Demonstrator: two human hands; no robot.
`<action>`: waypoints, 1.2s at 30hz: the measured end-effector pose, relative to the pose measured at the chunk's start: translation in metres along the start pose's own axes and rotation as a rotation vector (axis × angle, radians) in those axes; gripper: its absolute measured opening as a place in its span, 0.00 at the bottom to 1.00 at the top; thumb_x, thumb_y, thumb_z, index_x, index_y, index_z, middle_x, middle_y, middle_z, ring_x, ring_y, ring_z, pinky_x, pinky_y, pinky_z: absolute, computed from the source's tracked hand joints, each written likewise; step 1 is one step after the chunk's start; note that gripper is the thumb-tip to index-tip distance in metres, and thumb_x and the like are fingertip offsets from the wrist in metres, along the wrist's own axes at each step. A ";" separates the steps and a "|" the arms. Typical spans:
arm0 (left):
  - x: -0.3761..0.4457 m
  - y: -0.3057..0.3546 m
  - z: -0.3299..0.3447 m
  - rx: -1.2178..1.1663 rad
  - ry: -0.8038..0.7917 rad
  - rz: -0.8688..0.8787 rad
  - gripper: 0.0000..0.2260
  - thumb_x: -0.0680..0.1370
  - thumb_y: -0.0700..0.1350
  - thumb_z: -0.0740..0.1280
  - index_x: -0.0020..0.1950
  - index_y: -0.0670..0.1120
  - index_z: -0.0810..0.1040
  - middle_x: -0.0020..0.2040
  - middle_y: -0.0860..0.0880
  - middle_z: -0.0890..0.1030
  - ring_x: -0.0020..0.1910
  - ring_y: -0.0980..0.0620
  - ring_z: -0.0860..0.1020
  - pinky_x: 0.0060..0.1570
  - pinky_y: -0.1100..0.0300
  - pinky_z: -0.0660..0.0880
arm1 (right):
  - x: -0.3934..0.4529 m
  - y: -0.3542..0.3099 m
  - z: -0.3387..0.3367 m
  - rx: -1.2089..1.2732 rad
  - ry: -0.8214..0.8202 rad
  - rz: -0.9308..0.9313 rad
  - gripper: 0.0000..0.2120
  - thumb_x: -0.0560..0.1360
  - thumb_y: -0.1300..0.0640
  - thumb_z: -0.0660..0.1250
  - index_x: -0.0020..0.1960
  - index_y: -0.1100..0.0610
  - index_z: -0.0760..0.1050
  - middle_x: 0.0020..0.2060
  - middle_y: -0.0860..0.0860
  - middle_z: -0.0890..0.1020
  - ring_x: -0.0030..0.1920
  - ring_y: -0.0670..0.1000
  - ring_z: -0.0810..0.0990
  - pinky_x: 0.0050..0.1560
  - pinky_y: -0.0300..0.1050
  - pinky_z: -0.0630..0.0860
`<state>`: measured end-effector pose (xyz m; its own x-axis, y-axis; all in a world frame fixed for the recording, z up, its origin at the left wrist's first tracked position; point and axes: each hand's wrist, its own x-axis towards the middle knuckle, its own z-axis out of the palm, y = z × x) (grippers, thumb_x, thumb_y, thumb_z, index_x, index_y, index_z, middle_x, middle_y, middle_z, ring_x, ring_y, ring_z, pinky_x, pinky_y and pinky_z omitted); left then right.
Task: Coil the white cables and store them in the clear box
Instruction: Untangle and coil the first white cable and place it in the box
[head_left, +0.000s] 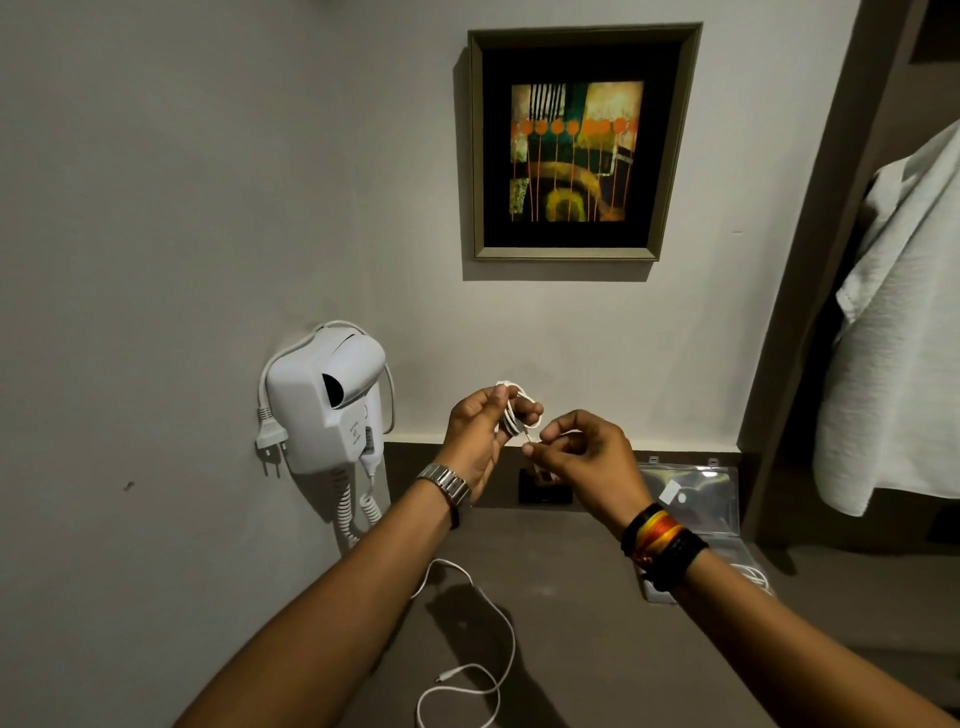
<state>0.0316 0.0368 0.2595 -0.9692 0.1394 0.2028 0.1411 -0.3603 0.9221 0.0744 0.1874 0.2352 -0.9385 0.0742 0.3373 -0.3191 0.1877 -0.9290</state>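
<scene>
My left hand (475, 434) holds a small coil of white cable (514, 410) wound around its fingers, raised above the brown counter. Just to its right, my right hand (582, 452) pinches the loose end of that same cable between thumb and finger. A second white cable (498, 623) lies loose and uncoiled on the counter below my arms. The clear box (722, 499) stands open at the back right of the counter, its lid up against the wall; another white cable (750, 574) lies in its base, partly hidden by my right wrist.
A white wall-mounted hair dryer (332, 400) with a curly cord hangs at the left. A black socket plate (543, 491) sits behind my hands. A framed picture (576, 145) hangs on the wall, and a white cloth (904, 338) hangs at the right.
</scene>
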 end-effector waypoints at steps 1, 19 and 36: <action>0.000 0.000 0.002 -0.030 0.012 -0.012 0.12 0.86 0.43 0.57 0.52 0.39 0.78 0.40 0.44 0.82 0.44 0.46 0.82 0.50 0.57 0.80 | -0.001 0.001 0.001 -0.004 -0.008 -0.017 0.08 0.73 0.57 0.78 0.49 0.57 0.81 0.37 0.57 0.87 0.40 0.57 0.88 0.47 0.57 0.86; -0.002 0.003 0.005 -0.137 0.075 -0.111 0.14 0.85 0.40 0.56 0.42 0.42 0.74 0.34 0.48 0.71 0.36 0.51 0.72 0.41 0.60 0.72 | 0.001 0.010 0.001 -0.029 0.159 -0.221 0.07 0.74 0.53 0.76 0.46 0.50 0.78 0.40 0.48 0.84 0.39 0.51 0.85 0.40 0.54 0.86; -0.012 0.018 -0.009 -0.275 -0.287 -0.310 0.11 0.84 0.41 0.57 0.47 0.39 0.75 0.33 0.47 0.72 0.37 0.49 0.76 0.41 0.61 0.76 | 0.032 0.006 -0.005 -0.237 -0.074 -0.199 0.07 0.77 0.63 0.71 0.52 0.56 0.87 0.41 0.53 0.83 0.41 0.53 0.82 0.44 0.52 0.83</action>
<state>0.0443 0.0202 0.2709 -0.8570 0.5127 0.0510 -0.2408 -0.4861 0.8401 0.0427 0.1955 0.2409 -0.8704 -0.0570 0.4890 -0.4662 0.4146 -0.7815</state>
